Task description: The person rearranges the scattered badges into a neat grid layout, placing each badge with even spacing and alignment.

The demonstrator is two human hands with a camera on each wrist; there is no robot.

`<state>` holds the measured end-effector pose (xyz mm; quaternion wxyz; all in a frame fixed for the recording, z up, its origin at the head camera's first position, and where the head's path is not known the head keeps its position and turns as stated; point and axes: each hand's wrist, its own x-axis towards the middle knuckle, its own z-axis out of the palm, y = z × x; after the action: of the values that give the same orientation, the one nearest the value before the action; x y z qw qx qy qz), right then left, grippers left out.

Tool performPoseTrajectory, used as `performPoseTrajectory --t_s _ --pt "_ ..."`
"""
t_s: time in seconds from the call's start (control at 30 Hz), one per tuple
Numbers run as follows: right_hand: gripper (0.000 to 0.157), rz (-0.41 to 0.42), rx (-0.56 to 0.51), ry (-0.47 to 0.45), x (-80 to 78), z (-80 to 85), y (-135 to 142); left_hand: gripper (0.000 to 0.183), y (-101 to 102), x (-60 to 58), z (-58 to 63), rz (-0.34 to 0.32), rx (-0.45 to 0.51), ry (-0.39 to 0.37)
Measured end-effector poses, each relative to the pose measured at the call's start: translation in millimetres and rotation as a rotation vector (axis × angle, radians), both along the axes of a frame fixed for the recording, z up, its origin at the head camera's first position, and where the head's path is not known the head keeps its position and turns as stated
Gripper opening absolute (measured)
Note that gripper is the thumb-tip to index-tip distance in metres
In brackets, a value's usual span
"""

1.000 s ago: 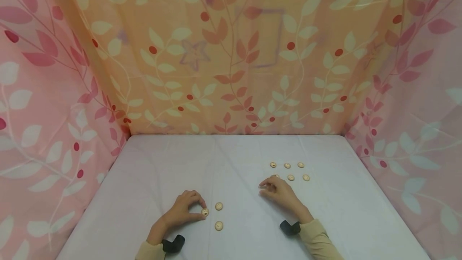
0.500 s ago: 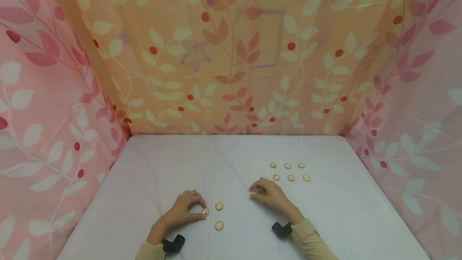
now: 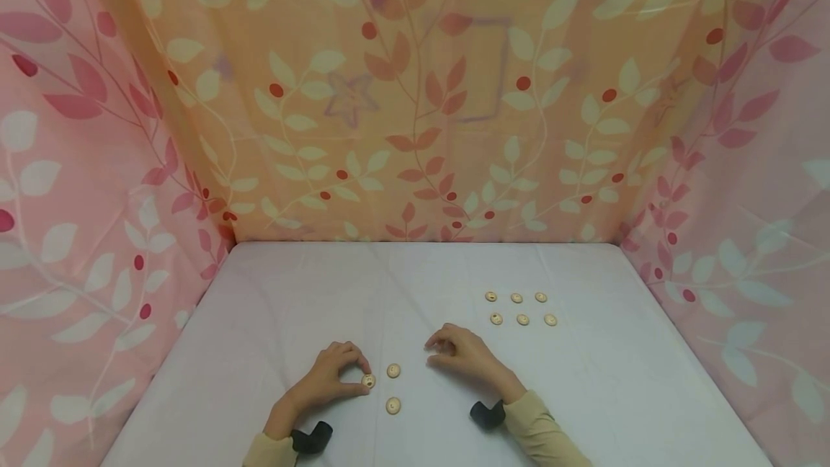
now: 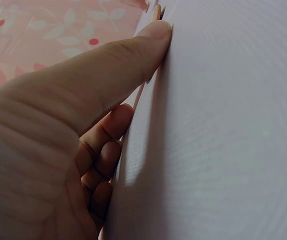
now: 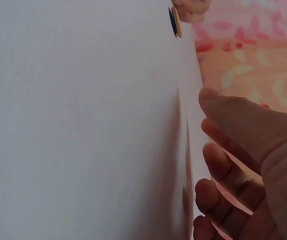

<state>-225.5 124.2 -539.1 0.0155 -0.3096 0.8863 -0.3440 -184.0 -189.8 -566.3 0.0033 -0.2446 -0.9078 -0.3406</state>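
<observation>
My left hand (image 3: 331, 376) pinches a round, pale wooden button (image 3: 368, 380) between thumb and forefinger at the table surface. In the left wrist view only the edge of that button (image 4: 156, 12) shows past the thumb tip. Just to its right lie two more buttons, an upper one (image 3: 393, 370) and a lower one (image 3: 393, 406). My right hand (image 3: 465, 356) hovers over the cloth right of these two, fingers loosely curved and holding nothing. The right wrist view shows a gap between its thumb and fingers, with a button (image 5: 176, 22) farther off.
Several more buttons (image 3: 522, 319) lie in two rows at the right rear of the white-covered table (image 3: 311, 287). Leaf-patterned curtains (image 3: 415, 164) enclose the back and both sides. A dark wrist-worn device (image 3: 488, 415) sits on each wrist.
My right hand has moved left and slightly toward me, away from the rows of buttons, uncovering the front-left one there. The left hand keeps its pinch on the button in place.
</observation>
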Motion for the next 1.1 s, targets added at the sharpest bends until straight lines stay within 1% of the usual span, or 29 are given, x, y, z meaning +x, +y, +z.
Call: performPoseTrajectory --t_s 0.2,0.4,0.6,0.97,1.1 --pt "0.023 0.028 0.028 -0.01 1.5 -1.7 -16 0.028 0 0.1 0.2 0.0 -0.006 -0.005" --pt "0.024 0.076 0.028 -0.002 3.1 -1.4 -29 0.028 0 -0.2 0.9 0.004 -0.007 -0.005" --pt "0.025 0.107 0.049 0.0 3.5 -4.5 -41 0.028 0 -1.1 -1.5 0.001 -0.014 0.004" --pt "0.025 0.145 0.097 0.047 3.8 -5.9 -55 0.027 -1 -0.7 -1.3 -0.013 -0.012 0.026" --pt "0.024 0.148 0.117 0.064 3.7 -6.2 -57 0.028 0 0.3 -0.1 -0.01 -0.004 0.022"
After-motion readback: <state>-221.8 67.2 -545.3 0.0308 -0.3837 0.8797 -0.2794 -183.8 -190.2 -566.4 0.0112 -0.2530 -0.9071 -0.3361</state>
